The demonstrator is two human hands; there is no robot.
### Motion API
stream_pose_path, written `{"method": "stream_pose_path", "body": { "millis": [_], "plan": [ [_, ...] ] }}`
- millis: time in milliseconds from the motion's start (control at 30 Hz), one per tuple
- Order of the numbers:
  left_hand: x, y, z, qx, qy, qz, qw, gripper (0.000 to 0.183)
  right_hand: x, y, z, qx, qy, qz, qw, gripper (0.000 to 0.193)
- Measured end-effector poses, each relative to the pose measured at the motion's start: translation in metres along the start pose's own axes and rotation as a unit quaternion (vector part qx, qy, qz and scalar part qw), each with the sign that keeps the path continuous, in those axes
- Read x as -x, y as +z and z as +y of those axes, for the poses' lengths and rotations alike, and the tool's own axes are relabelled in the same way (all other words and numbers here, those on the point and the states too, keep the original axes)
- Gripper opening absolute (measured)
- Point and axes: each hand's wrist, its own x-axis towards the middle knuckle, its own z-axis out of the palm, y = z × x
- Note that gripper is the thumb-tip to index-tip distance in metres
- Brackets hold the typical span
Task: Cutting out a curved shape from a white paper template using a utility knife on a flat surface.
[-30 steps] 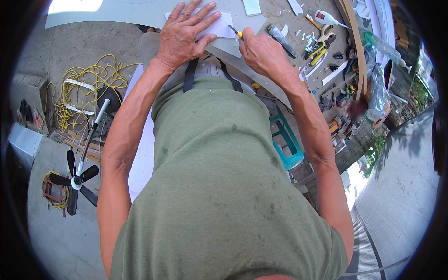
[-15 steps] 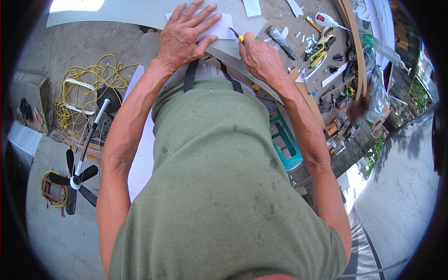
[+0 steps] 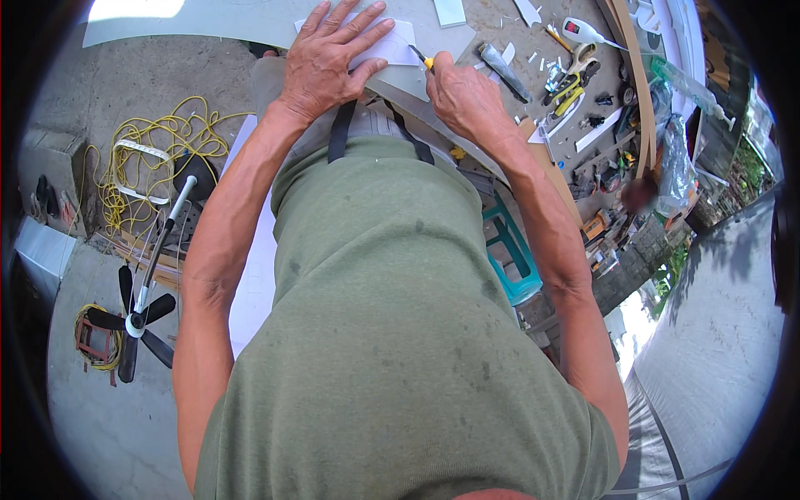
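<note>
A white rectangular sheet (image 3: pixel 398 48) lies on a pale grey board (image 3: pixel 208 23) at the top of the view. My left hand (image 3: pixel 327 71) presses flat on the sheet with its fingers spread. In my right hand (image 3: pixel 465 93) is a utility knife (image 3: pixel 427 62) with a yellow and black handle, fingers wrapped round it. Its blade tip points up and left, at the right edge of the white sheet. Whether the blade touches the sheet I cannot tell.
To the right lie scissors (image 3: pixel 585 57), yellow-handled snips (image 3: pixel 568 87), a hot glue gun (image 3: pixel 582 32) and white offcuts. A teal plastic stool (image 3: pixel 515 267) stands beside my right side. Tangled yellow cord (image 3: pixel 125 171) and a black-bladed fan (image 3: pixel 133 323) are at the left.
The knife and my right hand have shifted very slightly. My left hand stays spread on the sheet, nearly unmoved.
</note>
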Motion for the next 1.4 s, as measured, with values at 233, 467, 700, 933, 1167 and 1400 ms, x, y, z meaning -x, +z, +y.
{"method": "stream_pose_path", "body": {
  "millis": [233, 467, 700, 933, 1167, 1400],
  "plan": [
    [-0.001, -0.002, 0.0, -0.001, 0.004, 0.001, 1.0, 0.055, 0.003, -0.001, -0.005, -0.013, 0.015, -0.011, 1.0, 0.029],
    [0.0, -0.002, 0.001, 0.015, -0.001, 0.005, 1.0, 0.055, 0.006, -0.002, -0.011, -0.045, 0.038, -0.016, 0.998, 0.03],
    [-0.002, -0.002, 0.001, 0.004, 0.002, 0.001, 1.0, 0.054, 0.009, 0.004, -0.013, -0.074, 0.05, -0.007, 0.996, 0.032],
    [-0.002, -0.001, 0.001, 0.017, 0.005, 0.011, 1.0, 0.055, 0.01, 0.009, -0.017, -0.096, 0.06, 0.01, 0.994, 0.033],
    [-0.002, -0.001, 0.002, 0.027, -0.001, 0.013, 1.0, 0.055, 0.014, 0.01, -0.022, -0.104, 0.082, 0.024, 0.991, 0.034],
    [0.011, 0.001, 0.021, 0.049, -0.045, 0.039, 0.997, 0.055, 0.001, -0.017, 0.012, 0.071, -0.04, 0.012, 0.997, 0.027]
  ]
}}
